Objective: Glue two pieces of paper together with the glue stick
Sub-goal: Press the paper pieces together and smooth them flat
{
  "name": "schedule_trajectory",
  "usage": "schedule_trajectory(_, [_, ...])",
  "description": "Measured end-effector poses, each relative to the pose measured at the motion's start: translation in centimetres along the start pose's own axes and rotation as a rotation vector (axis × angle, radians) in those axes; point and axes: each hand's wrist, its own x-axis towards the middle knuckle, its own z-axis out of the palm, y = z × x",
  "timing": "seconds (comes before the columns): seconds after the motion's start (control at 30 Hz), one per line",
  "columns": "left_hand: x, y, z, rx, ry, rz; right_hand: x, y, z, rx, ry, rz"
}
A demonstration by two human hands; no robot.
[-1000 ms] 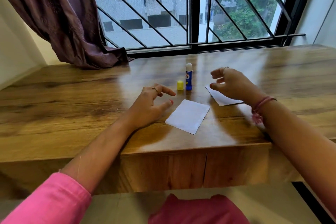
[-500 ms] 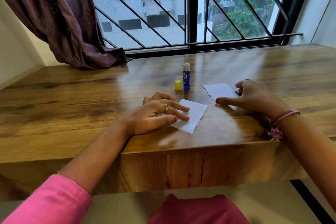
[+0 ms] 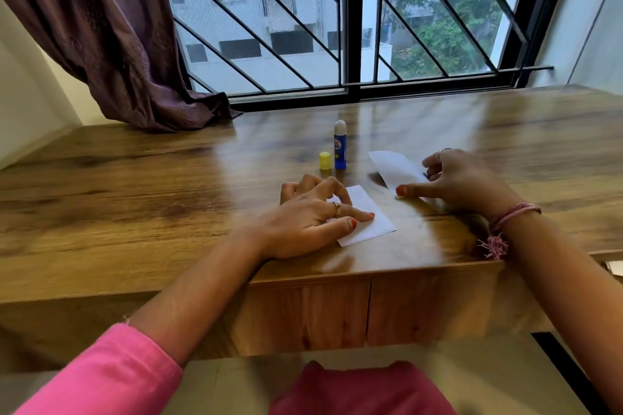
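An uncapped blue glue stick (image 3: 340, 148) stands upright on the wooden table (image 3: 135, 195), its yellow cap (image 3: 325, 161) just to its left. A white paper piece (image 3: 371, 222) lies near the table's front edge. My left hand (image 3: 310, 219) rests on its left part with fingers spread flat. A second white paper piece (image 3: 392, 165) is to the right of the glue stick. My right hand (image 3: 465, 182) pinches its near right side between thumb and fingers, and its far end looks raised a little, with a shadow beneath.
A purple curtain (image 3: 111, 37) hangs at the back left and spills onto the table. A barred window (image 3: 350, 27) runs along the table's far edge. A small white object (image 3: 615, 267) shows at the far right, below the table edge.
My left hand came down onto the near paper and turned it slightly. My right hand dropped onto the second paper, took hold of it and raised its far end.
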Motion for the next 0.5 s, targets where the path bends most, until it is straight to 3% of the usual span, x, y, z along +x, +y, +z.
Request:
schedule_trajectory(0.13, [0.4, 0.5, 0.5, 0.038, 0.043, 0.0, 0.5, 0.6, 0.2, 0.139, -0.035, 0.053])
schedule_trajectory(0.3, [-0.5, -0.9, -0.2, -0.083, 0.169, -0.018, 1.1, 1.0, -0.1, 0.316, -0.118, 0.118])
schedule_trajectory(0.5, [-1.7, -1.8, -0.7, -0.062, 0.09, 0.037, 1.3, 0.7, -0.2, 0.388, -0.186, 0.09])
